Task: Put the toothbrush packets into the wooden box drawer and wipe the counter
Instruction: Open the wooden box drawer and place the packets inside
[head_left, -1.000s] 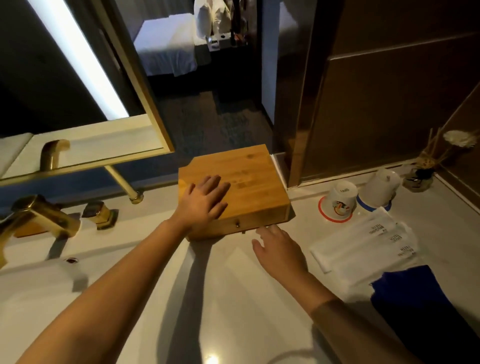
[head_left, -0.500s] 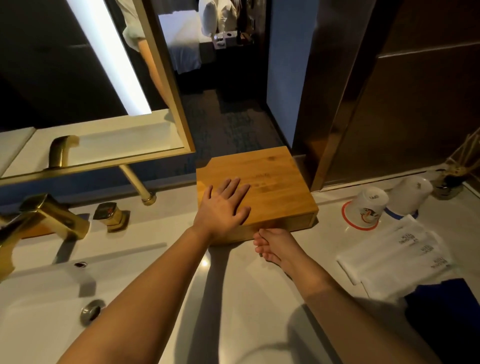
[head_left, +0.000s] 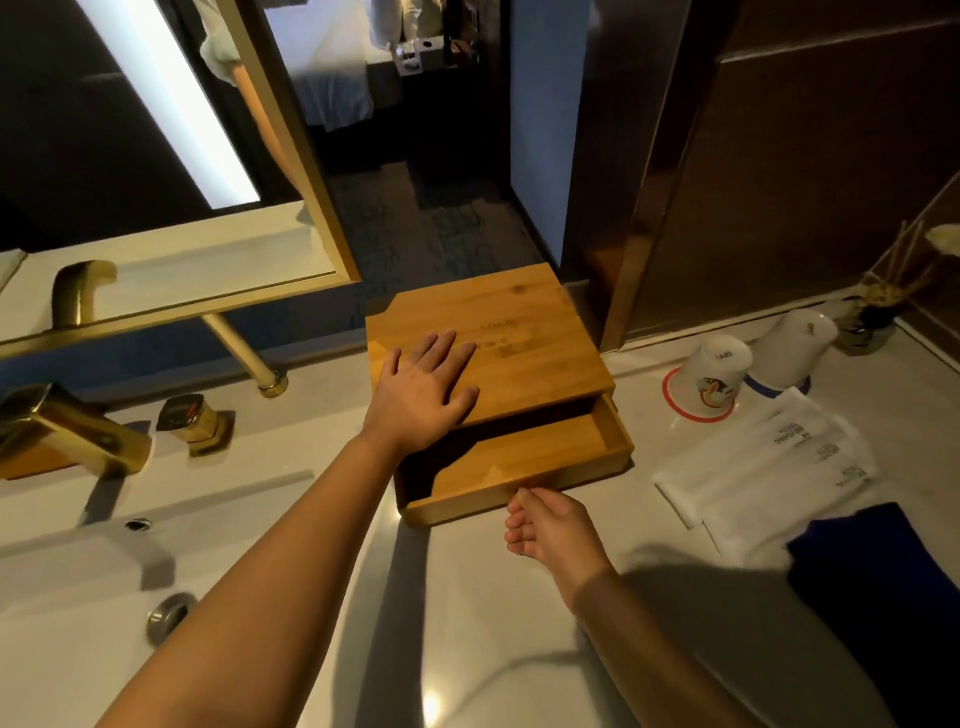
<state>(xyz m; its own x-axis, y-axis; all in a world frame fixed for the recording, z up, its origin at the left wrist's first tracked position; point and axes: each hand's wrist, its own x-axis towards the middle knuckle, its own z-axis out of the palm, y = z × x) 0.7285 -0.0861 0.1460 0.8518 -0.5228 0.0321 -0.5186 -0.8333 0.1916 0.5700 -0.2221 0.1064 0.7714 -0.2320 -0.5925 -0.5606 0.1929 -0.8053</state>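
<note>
**A:** Pulling the drawer (head_left: 519, 462) out. My right hand (head_left: 553, 530) is curled at its front edge, fingers pinched on what I take to be the knob; the knob itself is hidden. My left hand (head_left: 423, 397) lies flat and open on the wooden box (head_left: 519, 338) lid.

**B:** Packets?

**A:** The toothbrush packets (head_left: 769, 467) sit right of my right hand, stacked on the counter (head_left: 467, 623), not yet touched. Blue cloth (head_left: 857, 561) touches their near edge.

**B:** Risks?

**A:** Pull too far and the drawer could come free. If I ease off with the left, the box probably slides on the glossy top. Reaching right, my wrist could clip the upturned cups (head_left: 719, 374) behind the packets.

**B:** Room?

**A:** Dim bathroom. White counter, sink (head_left: 78, 597) and gold tap (head_left: 67, 431) left of my left arm.
</note>
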